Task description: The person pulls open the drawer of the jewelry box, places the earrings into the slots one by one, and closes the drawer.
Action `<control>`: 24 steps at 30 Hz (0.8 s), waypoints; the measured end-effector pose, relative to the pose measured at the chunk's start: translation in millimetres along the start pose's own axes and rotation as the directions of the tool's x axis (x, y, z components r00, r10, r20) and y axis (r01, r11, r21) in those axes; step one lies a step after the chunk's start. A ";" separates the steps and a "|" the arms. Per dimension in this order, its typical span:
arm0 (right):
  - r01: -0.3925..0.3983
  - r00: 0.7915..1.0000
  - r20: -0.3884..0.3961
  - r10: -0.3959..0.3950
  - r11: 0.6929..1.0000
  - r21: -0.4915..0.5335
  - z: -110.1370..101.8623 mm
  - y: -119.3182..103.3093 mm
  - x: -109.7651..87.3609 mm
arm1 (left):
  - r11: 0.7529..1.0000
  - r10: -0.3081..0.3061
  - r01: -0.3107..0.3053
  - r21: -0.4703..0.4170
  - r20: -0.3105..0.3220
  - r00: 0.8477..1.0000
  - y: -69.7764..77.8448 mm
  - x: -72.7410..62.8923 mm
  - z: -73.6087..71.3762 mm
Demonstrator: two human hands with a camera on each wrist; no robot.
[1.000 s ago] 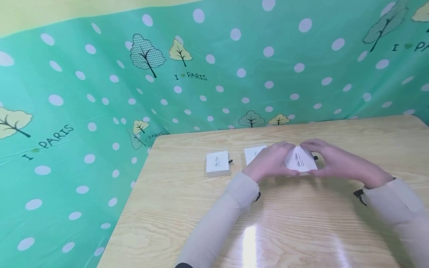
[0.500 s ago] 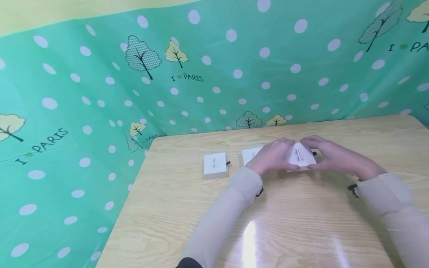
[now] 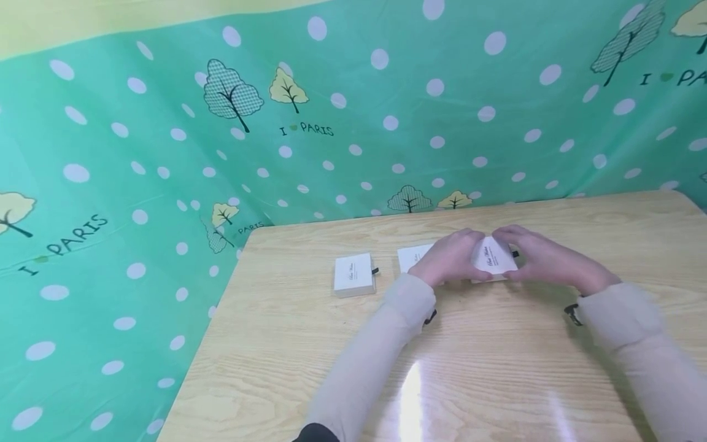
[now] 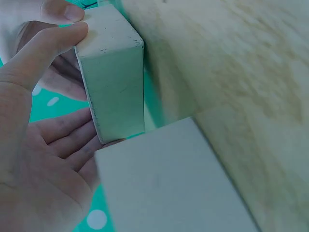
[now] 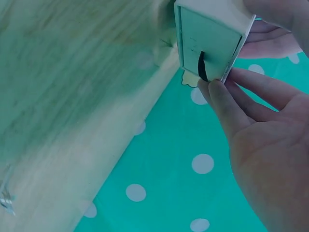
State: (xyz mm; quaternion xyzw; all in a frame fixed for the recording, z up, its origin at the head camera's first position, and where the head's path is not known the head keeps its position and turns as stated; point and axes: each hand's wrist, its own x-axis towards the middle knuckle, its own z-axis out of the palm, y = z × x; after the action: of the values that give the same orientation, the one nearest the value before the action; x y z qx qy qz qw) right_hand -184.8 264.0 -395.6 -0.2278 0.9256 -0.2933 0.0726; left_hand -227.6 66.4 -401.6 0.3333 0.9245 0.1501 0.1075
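Both hands hold a small white drawer box [image 3: 493,258] with dark print on its top, at the right of the row. My left hand [image 3: 448,259] grips its left side, thumb at the near edge and fingers at the far edge. From the other side my right hand [image 3: 544,258] pinches it in the same way. A black pull tab [image 5: 202,66] sticks out of the box's right face, close to the right fingertips. Partly behind the left hand lies a second white box [image 3: 411,255], which looms near the camera in the left wrist view.
A third white box [image 3: 353,274] with a black tab lies farther left on the wood-grain table [image 3: 276,331]. A green dotted cloth [image 3: 331,110] hangs behind and to the left of the table.
The held box has shifted slightly toward the back of the table, with both hands still on it. My right forearm has come inward to the left. The head view has moved a little.
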 end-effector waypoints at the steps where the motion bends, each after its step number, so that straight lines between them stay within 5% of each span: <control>1: 0.001 1.000 0.001 -0.001 1.000 0.000 0.8 1.2 0.5 | 1.000 -0.001 0.001 -0.005 0.002 1.000 -0.3 0.1 0.3; 11: -0.035 0.999 0.031 0.035 0.999 0.020 3.9 7.5 4.2 | 0.995 0.009 -0.005 -0.101 0.039 0.999 -6.1 4.6 6.1; 24: -0.059 0.998 0.041 0.057 0.997 0.051 4.8 9.0 8.4 | 0.993 0.008 0.000 -0.116 0.069 0.998 -10.7 8.6 5.4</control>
State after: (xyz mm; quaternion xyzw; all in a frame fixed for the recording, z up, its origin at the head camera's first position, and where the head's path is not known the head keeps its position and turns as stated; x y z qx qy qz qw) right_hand -194.4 264.2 -404.7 -0.2048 0.9223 -0.3106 0.1051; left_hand -238.7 65.2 -411.1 0.3333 0.9093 0.1921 0.1586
